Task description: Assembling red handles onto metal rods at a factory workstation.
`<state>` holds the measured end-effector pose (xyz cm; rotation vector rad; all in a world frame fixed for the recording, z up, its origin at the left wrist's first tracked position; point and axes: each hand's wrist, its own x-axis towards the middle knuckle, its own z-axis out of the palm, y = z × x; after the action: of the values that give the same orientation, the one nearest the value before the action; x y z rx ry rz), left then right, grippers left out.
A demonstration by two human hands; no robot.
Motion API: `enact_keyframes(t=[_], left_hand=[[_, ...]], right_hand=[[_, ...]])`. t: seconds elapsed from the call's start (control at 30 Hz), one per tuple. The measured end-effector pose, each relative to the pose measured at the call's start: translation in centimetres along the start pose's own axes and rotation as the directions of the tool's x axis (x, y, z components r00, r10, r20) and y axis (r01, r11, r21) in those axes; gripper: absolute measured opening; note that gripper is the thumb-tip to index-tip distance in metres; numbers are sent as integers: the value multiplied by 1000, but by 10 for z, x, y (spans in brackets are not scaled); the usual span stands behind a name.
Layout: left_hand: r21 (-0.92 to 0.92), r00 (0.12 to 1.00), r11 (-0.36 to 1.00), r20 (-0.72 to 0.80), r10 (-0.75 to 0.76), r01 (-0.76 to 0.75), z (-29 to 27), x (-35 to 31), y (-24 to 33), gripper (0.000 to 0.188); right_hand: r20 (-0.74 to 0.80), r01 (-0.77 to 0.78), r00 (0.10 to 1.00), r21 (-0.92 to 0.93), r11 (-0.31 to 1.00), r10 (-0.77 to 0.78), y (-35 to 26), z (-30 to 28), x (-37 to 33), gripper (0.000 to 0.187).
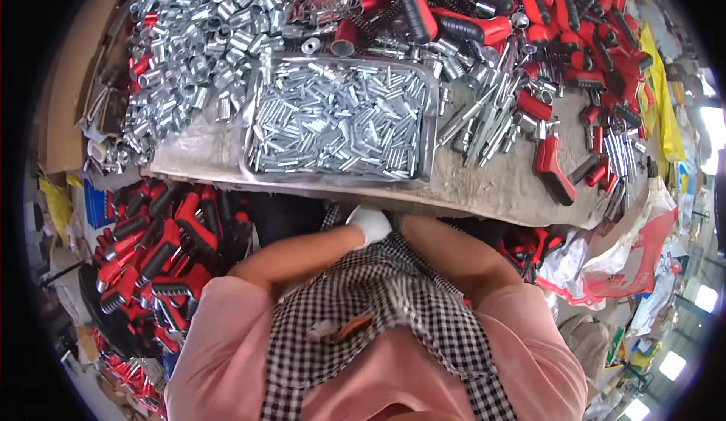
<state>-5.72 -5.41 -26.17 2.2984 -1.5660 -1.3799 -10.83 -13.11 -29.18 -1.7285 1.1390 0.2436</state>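
Observation:
My left hand [369, 226], in a white glove, is low at my lap, just under the near edge of the table [522, 190]. Its fingers are hidden, so I cannot see whether it holds anything. My right forearm [446, 249] reaches toward the same spot, but the hand itself is out of sight beneath the table edge. Both arms rest against a black-and-white checked apron [302, 330]. Straight ahead, above my hands, a metal tray [431, 119] full of small silver pins [340, 122] stands by the table's front edge.
Silver sockets [234, 39] are heaped at the left. Red-and-black pistol-shaped handles [556, 168] and long metal shafts [495, 115] lie at the right. More red-and-black handles [162, 251] are piled below the table on my left. A red-and-white plastic bag [631, 258] hangs at the right.

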Motion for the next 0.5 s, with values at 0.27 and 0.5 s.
enact_keyframes(t=[0.27, 0.5], left_hand=[[-165, 991, 984, -105, -88, 70, -6, -14, 17, 32], [-159, 890, 878, -18, 455, -452, -60, -59, -11, 33]], right_hand=[[42, 92, 995, -189, 978, -86, -18, -29, -16, 35], [318, 589, 808, -472, 656, -496, -40, -149, -130, 39]])
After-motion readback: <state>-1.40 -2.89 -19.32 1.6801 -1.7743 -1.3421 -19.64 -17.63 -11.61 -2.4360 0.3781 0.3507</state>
